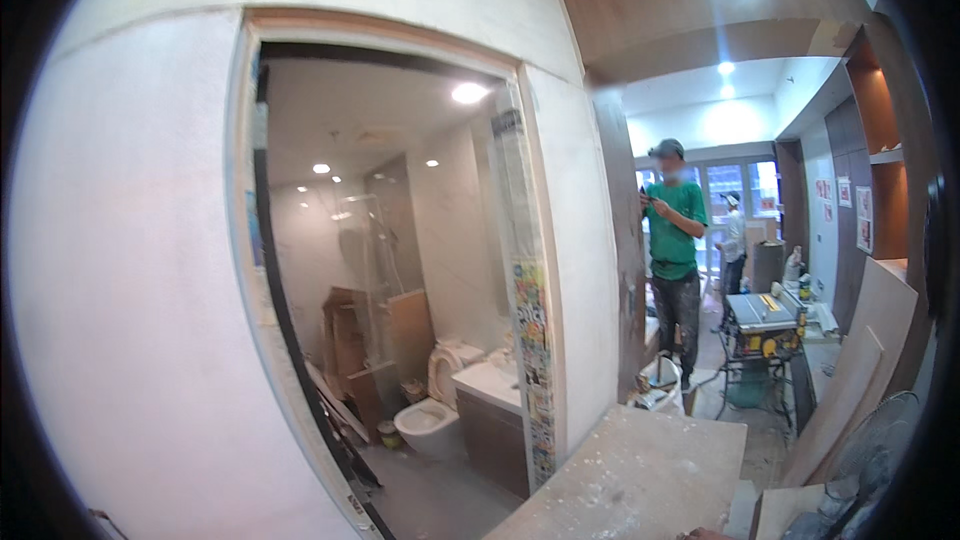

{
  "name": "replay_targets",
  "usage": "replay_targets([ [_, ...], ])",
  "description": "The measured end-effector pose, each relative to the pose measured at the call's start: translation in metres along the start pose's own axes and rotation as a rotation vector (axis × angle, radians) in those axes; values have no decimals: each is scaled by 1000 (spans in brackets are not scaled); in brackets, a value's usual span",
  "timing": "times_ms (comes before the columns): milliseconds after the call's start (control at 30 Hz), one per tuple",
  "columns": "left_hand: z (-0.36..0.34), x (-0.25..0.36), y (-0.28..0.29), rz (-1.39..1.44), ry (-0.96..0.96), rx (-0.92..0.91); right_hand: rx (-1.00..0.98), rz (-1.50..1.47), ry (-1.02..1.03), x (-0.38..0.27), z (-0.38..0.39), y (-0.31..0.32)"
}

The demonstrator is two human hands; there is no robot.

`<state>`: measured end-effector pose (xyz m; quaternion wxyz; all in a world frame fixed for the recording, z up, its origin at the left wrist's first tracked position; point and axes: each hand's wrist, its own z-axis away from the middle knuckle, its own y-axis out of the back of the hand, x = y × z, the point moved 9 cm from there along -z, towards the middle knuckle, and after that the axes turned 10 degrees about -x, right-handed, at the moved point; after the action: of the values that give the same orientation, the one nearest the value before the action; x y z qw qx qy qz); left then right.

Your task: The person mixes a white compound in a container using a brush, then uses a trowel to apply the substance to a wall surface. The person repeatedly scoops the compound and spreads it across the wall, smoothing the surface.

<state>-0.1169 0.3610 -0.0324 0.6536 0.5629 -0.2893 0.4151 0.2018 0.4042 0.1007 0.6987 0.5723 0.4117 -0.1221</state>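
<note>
A sliver of what looks like my right hand (pixel 708 534) shows at the bottom edge, beside a dusty, white-spotted board (pixel 640 460). Its fingers are cut off by the frame, so whether it holds anything is hidden. My left hand is out of view. Ahead stands a doorway with a bare wooden frame (pixel 385 28), opening onto a bathroom. Inside are a white toilet (pixel 430 422) with its lid up and a washbasin cabinet (pixel 495 430). Pale, smooth wall panels (pixel 150 270) flank the doorway.
Through the right-hand opening, a person in a green shirt (pixel 673 225) holds a small dark object. Another person (pixel 733 240) stands farther back. A table saw (pixel 765 315) stands beyond the board. Sheets (pixel 860 370) lean at right, near a fan (pixel 875 450). A white bucket (pixel 662 380) stands behind the board.
</note>
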Motion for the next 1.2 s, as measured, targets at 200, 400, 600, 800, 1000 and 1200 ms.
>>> replay_targets([
  [200, 42, 72, -26, 2, -120, -90, -24, -131, 49, -6, 12, -17],
  [400, 67, 103, -61, -9, -181, -196, -38, -226, 28, 0, 30, -34],
  [600, 90, 111, -121, -17, -261, -391, -13, -333, -107, 39, 87, -64],
  [800, 106, 94, -148, -177, -285, -575, 389, -308, -39, 41, 93, -50],
  [1000, 216, -3, -247, 35, -101, -730, 280, -231, -359, 111, 234, -121],
  [1200, 83, 156, -153, 14, -345, -644, 323, 108, -167, 175, 69, -107],
])
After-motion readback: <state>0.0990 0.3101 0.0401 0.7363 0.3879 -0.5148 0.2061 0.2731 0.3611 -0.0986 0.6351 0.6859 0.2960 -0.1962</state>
